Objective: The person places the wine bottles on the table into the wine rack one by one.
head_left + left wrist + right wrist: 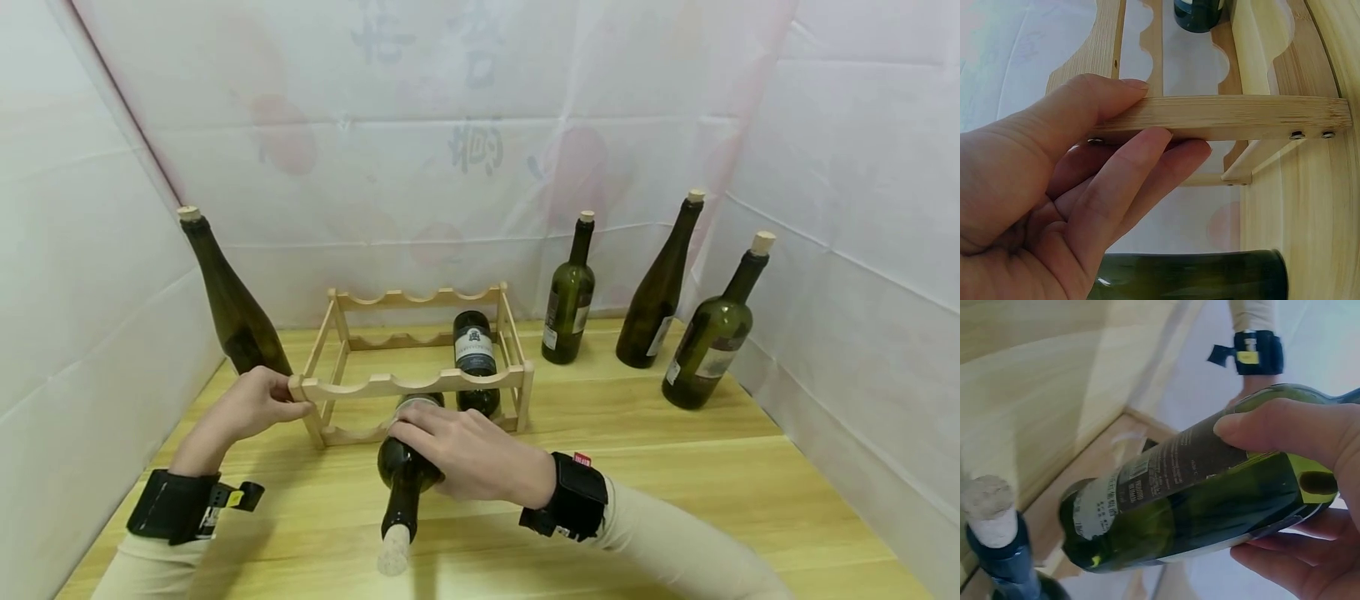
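Observation:
My left hand (255, 406) grips the front left corner post of a light wooden wine rack (397, 385). In the left wrist view, the thumb lies on one side of the post (1229, 117) and fingertips on the other. My right hand (487, 454) holds a dark green wine bottle (403, 492) round its body, its corked neck toward me and its base at the rack's lower front opening. The right wrist view shows this bottle's label (1163, 469) and its base near a lower rail. Another bottle (474, 350) lies in the rack's right part.
A tall corked bottle (240, 317) stands left of the rack, close to my left hand. Three corked bottles stand to the right: a short one (568, 308), a slender one (656, 300) and a wide one (708, 350). White cloth walls (420, 200) surround the wooden table (675, 475).

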Action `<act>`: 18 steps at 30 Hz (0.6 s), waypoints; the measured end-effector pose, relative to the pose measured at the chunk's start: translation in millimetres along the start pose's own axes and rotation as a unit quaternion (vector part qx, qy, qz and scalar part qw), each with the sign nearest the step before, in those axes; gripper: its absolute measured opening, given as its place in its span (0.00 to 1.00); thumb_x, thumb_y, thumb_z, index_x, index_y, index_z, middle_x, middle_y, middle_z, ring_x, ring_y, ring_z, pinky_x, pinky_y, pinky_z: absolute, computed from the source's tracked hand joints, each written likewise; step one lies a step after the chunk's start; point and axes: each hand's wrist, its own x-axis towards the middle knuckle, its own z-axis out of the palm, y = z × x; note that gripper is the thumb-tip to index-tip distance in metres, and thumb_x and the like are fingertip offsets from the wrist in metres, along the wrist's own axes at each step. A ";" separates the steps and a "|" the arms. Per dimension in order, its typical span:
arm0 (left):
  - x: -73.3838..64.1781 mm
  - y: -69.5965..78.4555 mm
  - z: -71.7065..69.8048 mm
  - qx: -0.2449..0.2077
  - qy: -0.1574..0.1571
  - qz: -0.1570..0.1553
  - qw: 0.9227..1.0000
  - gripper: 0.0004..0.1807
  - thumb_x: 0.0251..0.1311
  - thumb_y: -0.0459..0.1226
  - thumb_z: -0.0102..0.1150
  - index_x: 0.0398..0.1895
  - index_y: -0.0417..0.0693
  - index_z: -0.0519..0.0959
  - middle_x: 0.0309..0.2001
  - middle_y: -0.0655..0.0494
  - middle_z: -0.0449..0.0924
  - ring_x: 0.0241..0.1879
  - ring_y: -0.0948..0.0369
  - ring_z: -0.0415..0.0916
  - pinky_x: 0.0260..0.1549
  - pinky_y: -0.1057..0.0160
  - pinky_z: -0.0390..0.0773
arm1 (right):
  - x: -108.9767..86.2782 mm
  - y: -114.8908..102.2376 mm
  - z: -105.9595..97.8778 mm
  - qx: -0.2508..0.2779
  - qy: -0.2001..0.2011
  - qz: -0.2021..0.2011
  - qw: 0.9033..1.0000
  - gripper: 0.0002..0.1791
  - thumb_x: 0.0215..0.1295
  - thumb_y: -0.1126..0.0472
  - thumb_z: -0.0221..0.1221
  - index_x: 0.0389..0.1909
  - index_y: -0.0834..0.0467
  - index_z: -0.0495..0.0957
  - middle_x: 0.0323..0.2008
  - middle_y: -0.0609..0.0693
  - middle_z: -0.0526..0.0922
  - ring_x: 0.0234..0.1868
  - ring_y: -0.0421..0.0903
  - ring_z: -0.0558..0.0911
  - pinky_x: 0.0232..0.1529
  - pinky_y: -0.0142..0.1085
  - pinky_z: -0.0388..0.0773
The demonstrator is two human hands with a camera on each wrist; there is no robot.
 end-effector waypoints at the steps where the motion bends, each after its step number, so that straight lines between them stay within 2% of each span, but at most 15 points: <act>1: 0.3 0.1 0.1 0.000 0.001 -0.001 1.000 0.09 0.64 0.37 0.70 0.37 0.37 0.88 0.31 0.49 0.89 0.29 0.63 0.73 0.31 0.63 0.73 | 0.7 1.9 2.8 0.001 -0.002 0.003 1.000 0.39 0.57 0.56 0.75 0.68 0.54 0.69 0.63 0.51 0.77 0.68 0.48 0.78 0.55 0.36 0.82; 6: 2.0 1.0 0.3 -0.001 -0.001 -0.004 1.000 0.09 0.63 0.37 0.70 0.37 0.38 0.89 0.31 0.48 0.89 0.29 0.63 0.74 0.32 0.63 0.73 | 3.7 12.6 13.5 0.007 -0.007 0.015 1.000 0.40 0.51 0.58 0.78 0.65 0.53 0.71 0.61 0.51 0.80 0.65 0.48 0.80 0.56 0.39 0.83; 12: 2.4 1.2 -0.3 -0.003 -0.003 -0.007 1.000 0.09 0.63 0.37 0.70 0.38 0.38 0.89 0.33 0.45 0.90 0.29 0.63 0.75 0.32 0.63 0.74 | 7.2 18.0 17.3 0.005 -0.031 0.009 0.999 0.39 0.53 0.54 0.78 0.65 0.52 0.71 0.63 0.49 0.80 0.65 0.46 0.80 0.57 0.38 0.83; 18: 1.3 1.1 0.0 0.003 -0.004 -0.011 1.000 0.10 0.63 0.38 0.70 0.38 0.38 0.89 0.32 0.47 0.90 0.29 0.62 0.73 0.31 0.62 0.72 | 6.7 17.7 19.1 -0.045 -0.064 -0.007 0.997 0.39 0.57 0.50 0.76 0.67 0.51 0.70 0.64 0.48 0.79 0.67 0.45 0.78 0.52 0.35 0.84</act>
